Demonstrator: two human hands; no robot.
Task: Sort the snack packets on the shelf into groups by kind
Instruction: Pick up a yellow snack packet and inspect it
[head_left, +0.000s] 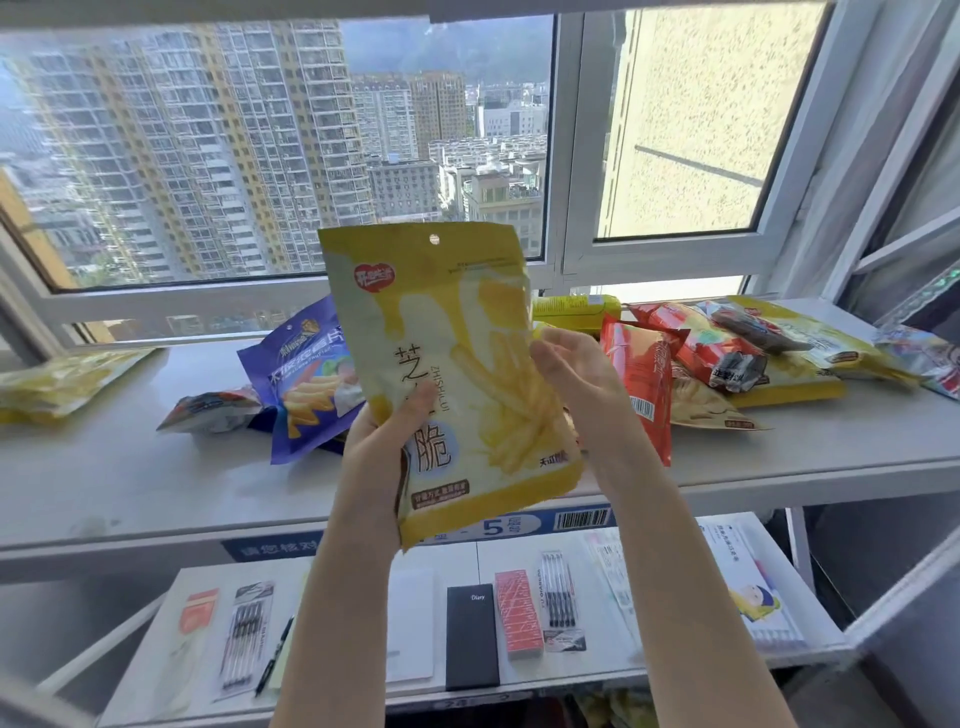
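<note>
Above shelf, yellow packet in left hand.

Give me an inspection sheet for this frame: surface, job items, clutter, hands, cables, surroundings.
Surface: white top shelf, packets scattered along it.
Job's things: yellow fries packet held up in the air; blue packet lying behind it; red packets piled at right; another yellow packet at far left.
Clutter: lower shelf carries pen packs, black diary, red box.
Hands: left hand grips the packet's lower left; right hand at its right edge, fingers relaxed.
Cables: nothing seen.
Surroundings: window with high-rise view behind.
</note>
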